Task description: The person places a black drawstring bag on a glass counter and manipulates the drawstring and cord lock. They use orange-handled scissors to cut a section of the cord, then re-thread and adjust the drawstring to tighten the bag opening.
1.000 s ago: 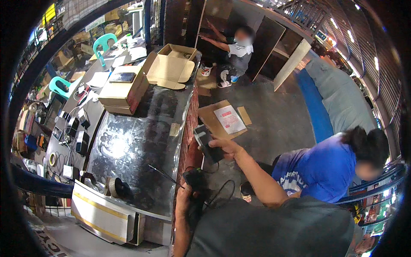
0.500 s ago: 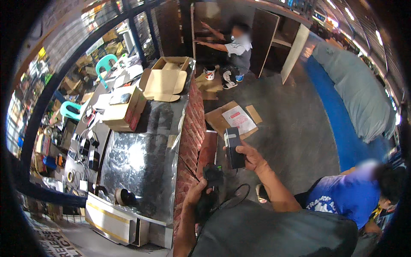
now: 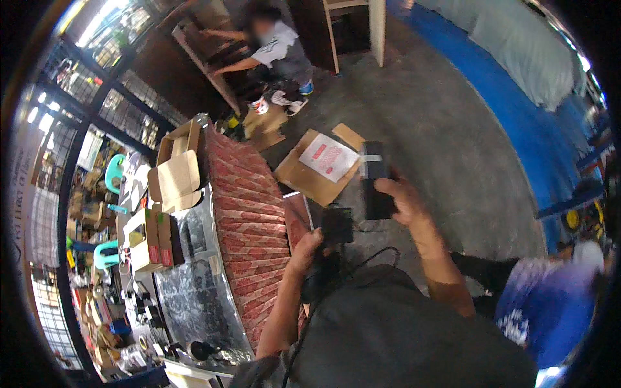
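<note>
The fingers of your right hand [image 3: 407, 200] are closed around the lower half of a dark slab-like device [image 3: 372, 169]. The fingers of your left hand [image 3: 304, 251] are partly hidden; they appear closed on a smaller black box [image 3: 337, 226], just beside the slab but apart from it. As judged here, both devices are taken up and neither is set down; whether they are connected cannot be told. A black cable [image 3: 377, 256] loops below them. Beyond lie cardboard [image 3: 294, 169] and a printed sheet [image 3: 328, 158]. To your left runs the edge of the desk [image 3: 194, 284], skirted in pleated red cloth [image 3: 249, 220]. Open floor [image 3: 446, 142] extends ahead and rightward; a blue-shirted person [image 3: 550, 310] limits room at lower right.
</note>
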Available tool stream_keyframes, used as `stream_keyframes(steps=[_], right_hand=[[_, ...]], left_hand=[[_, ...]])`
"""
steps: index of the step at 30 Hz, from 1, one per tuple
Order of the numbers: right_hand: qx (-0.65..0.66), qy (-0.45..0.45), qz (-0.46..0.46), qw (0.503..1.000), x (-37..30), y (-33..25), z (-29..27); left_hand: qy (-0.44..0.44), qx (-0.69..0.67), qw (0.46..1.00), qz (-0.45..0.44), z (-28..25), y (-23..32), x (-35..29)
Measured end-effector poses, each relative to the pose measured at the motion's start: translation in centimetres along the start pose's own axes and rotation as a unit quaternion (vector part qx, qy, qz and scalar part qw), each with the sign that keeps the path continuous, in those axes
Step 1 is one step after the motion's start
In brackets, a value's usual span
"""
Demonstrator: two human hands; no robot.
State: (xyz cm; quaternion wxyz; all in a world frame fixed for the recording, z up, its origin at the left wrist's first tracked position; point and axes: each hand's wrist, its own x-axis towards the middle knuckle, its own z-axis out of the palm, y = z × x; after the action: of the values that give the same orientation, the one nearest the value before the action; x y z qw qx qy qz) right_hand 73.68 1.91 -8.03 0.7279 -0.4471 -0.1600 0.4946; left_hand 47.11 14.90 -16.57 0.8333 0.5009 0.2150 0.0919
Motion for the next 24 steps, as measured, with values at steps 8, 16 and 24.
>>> stream_keyframes(steps=[8,16,24], right_hand=[[-0.002,0.027,-0.067,0.997,5.0,-6.3,-11.1],[0.006,-0.002,-0.028,1.0,13.4,-15.1,-15.6],[0.032,-0.058,-0.011,0.998,23.8,-20.4,-21.1]], left_hand=[[-0.135,-0.02,0.988,-0.07,3.4,2.5,17.1],[-0.148,-0.005,0.989,-0.019,5.2,6.0,29.8],[-0.173,-0.04,0.983,-0.039,7.0,9.8,39.7]])
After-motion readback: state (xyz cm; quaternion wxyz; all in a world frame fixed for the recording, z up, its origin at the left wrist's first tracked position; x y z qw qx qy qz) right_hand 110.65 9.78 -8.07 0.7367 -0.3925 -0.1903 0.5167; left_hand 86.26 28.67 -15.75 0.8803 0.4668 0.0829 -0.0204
